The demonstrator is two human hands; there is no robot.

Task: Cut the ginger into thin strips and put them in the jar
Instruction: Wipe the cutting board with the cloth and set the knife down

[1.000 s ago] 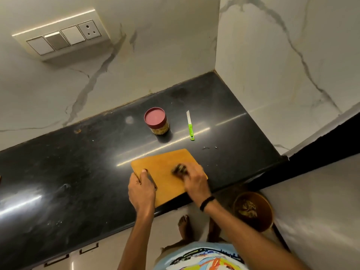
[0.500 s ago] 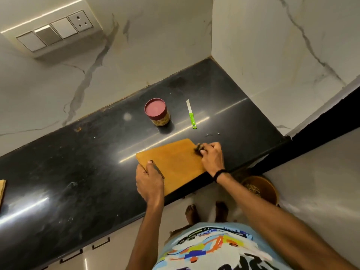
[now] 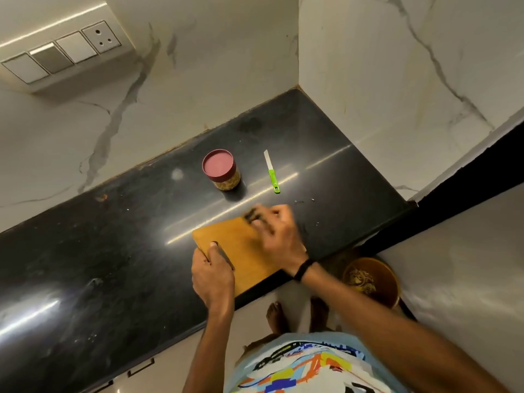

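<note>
Head view: right hand (image 3: 279,236), clutching dark clump (image 3: 251,215), shifts to board (image 3: 243,251) far corner; left hand (image 3: 211,275) grips near edge; jar (image 3: 222,173) lidded, so cleanup likely.

Left grip (image 3: 212,272) thumb-over, fingers curled; right grip (image 3: 279,236) blurred, fingers bent

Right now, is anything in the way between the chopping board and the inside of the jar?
Yes. The maroon lid sits on the jar, closing its mouth. On the counter between the chopping board and the jar nothing visible stands; the green knife lies off to the jar's right.
</note>
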